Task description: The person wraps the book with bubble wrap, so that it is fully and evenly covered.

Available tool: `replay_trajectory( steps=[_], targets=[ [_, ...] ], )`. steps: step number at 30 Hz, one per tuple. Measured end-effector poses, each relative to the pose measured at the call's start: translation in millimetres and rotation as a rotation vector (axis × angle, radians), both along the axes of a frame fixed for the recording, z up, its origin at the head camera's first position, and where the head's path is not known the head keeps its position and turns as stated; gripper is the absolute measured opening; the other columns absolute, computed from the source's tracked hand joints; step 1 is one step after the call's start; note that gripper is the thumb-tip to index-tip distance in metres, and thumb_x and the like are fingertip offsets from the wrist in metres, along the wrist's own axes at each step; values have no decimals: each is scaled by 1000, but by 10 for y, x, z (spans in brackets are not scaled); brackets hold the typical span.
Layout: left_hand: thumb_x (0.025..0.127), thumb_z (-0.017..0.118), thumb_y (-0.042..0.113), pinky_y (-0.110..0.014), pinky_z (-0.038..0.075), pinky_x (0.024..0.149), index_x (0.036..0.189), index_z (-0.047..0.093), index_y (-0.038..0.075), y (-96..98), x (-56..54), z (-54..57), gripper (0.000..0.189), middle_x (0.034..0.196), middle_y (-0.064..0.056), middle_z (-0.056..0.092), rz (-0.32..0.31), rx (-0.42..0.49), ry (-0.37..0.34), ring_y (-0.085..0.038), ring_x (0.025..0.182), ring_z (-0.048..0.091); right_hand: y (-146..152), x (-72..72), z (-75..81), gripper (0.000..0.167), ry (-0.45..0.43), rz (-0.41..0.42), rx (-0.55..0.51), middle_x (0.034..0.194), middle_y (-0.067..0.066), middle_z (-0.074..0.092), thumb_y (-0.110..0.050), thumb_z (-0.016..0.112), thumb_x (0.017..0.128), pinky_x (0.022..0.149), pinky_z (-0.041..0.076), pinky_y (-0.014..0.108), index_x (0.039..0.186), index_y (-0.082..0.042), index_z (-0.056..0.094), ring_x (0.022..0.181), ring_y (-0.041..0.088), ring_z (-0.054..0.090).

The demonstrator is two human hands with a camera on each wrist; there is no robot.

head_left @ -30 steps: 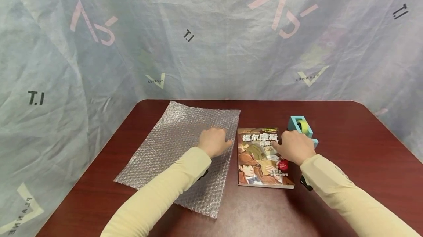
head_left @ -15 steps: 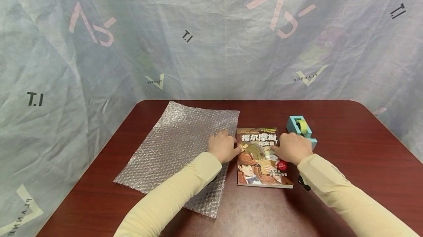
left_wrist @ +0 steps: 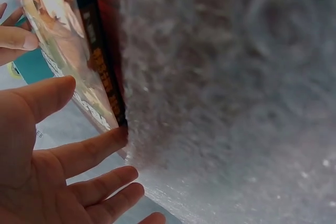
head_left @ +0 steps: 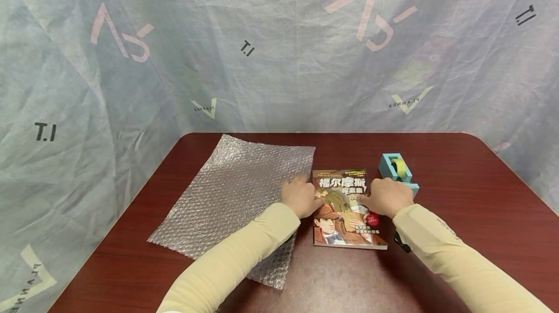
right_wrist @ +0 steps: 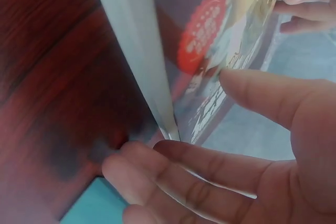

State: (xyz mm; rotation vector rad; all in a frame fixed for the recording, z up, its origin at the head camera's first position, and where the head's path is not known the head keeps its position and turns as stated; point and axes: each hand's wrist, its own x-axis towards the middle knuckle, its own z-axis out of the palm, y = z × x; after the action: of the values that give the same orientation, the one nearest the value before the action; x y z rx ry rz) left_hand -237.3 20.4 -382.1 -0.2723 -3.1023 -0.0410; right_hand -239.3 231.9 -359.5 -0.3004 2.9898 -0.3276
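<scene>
A paperback book with an illustrated cover and Chinese lettering lies flat on the table, between both hands. My left hand is at its left side, thumb over the cover. In the left wrist view, the index fingertip meets the dark spine and the other fingers are spread loosely. My right hand is at the right side. The right wrist view has its thumb at the cover and its extended fingers beside the pale page edge. A bubble wrap sheet lies left of the book, partly under the left forearm.
A light blue tape dispenser with a yellowish roll stands just beyond the right hand. The dark red tabletop reaches back to a grey printed cloth hanging behind and at the sides.
My left hand has moved right from over the bubble wrap to the book's left edge. My right hand has stayed nearly in place by the right edge. The book lies where it was.
</scene>
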Motion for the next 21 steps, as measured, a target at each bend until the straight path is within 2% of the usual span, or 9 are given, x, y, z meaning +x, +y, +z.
replay_trajectory(
  steps=[4, 10, 15, 20, 21],
  targets=[
    [95, 65, 51, -46, 46, 100, 95, 79, 19, 30, -22, -18, 35, 137, -4, 62, -18, 12, 13, -22, 126, 55, -7, -7, -25, 55, -2, 4, 5, 47, -4, 37, -39, 72, 94, 44, 29, 27, 49, -15, 51, 44, 13, 40],
    [97, 63, 52, -45, 41, 108, 99, 79, 18, 69, -65, -11, 37, 147, -6, 56, -10, 0, -23, -24, 136, 49, -32, -8, -89, 55, 36, -2, 14, 47, -4, 36, -39, 75, 92, 43, 30, 27, 49, -15, 50, 43, 12, 40],
    [96, 66, 52, -45, 40, 110, 88, 77, 17, 71, -89, -1, 38, 149, -6, 54, 11, 36, -44, -24, 138, 48, -30, -14, -106, 56, 46, 2, 4, 47, -5, 34, -39, 76, 91, 42, 28, 26, 49, -15, 48, 42, 12, 38],
    [91, 73, 48, -43, 47, 103, 83, 77, 15, 54, -118, 30, 34, 142, -7, 60, 7, 120, 4, -24, 130, 56, 6, -31, -94, 55, 37, 7, -15, 48, -4, 36, -40, 76, 91, 43, 31, 28, 51, -15, 48, 44, 14, 42],
    [90, 74, 48, -43, 50, 99, 79, 75, 15, 41, -164, -26, 35, 138, -6, 63, 0, 134, 38, -24, 124, 59, 13, -35, -94, 55, 35, 7, -17, 48, -4, 36, -40, 77, 91, 43, 32, 28, 51, -15, 48, 44, 15, 43]
  ],
)
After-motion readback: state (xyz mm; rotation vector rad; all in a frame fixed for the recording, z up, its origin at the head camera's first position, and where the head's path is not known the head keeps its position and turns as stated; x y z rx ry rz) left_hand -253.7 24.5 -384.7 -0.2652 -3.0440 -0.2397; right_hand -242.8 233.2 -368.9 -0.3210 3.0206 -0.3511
